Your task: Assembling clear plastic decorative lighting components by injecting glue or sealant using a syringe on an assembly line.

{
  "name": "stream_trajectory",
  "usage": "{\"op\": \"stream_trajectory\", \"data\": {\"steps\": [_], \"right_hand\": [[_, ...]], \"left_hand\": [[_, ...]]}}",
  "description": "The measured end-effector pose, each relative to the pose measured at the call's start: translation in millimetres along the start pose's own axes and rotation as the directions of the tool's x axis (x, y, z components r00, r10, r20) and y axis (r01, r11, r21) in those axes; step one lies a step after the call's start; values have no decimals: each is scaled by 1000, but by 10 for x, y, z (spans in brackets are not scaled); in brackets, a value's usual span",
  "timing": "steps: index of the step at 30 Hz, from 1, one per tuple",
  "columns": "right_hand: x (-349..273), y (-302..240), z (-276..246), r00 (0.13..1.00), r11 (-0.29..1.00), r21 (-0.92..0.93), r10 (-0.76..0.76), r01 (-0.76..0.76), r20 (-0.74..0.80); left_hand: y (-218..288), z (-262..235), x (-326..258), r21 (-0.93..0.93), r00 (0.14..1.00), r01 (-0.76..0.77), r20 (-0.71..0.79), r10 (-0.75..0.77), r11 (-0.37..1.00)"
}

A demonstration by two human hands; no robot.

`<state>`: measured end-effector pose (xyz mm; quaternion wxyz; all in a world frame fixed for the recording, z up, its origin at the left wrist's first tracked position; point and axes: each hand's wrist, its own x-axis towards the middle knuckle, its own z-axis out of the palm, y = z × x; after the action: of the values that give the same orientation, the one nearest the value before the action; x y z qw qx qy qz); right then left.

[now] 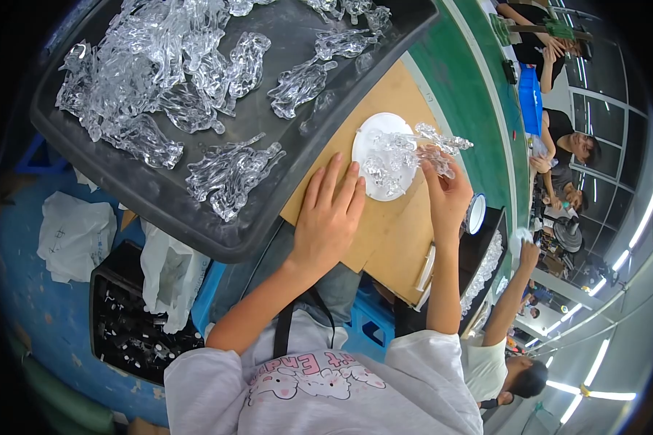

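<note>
The right hand (451, 197) pinches a clear piece (437, 154) beside the white plate (371, 132), likely for steadiness; the left hand (331, 219) lies spread, perhaps bracing.

Pieces (145, 65) were heaped in the tub (174, 199) at the left; to its right, the plate (374, 127) was set on the board (392, 232); the left hand (330, 221) was placed between them, the right hand (448, 196) at the plate's right; the bin (112, 272) was stood below the tub.
</note>
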<state>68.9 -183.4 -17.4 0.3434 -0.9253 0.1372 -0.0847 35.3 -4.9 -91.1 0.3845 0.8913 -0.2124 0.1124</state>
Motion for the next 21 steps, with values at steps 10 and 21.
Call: {"op": "stream_trajectory", "data": {"steps": [10, 21], "right_hand": [[132, 370, -145, 995, 969, 242, 39, -61, 92], [215, 295, -174, 951, 886, 366, 213, -285, 225]], "left_hand": [[11, -6, 6, 20, 1000, -7, 6, 7, 1000], [-18, -10, -10, 17, 1000, -13, 4, 13, 1000]]}}
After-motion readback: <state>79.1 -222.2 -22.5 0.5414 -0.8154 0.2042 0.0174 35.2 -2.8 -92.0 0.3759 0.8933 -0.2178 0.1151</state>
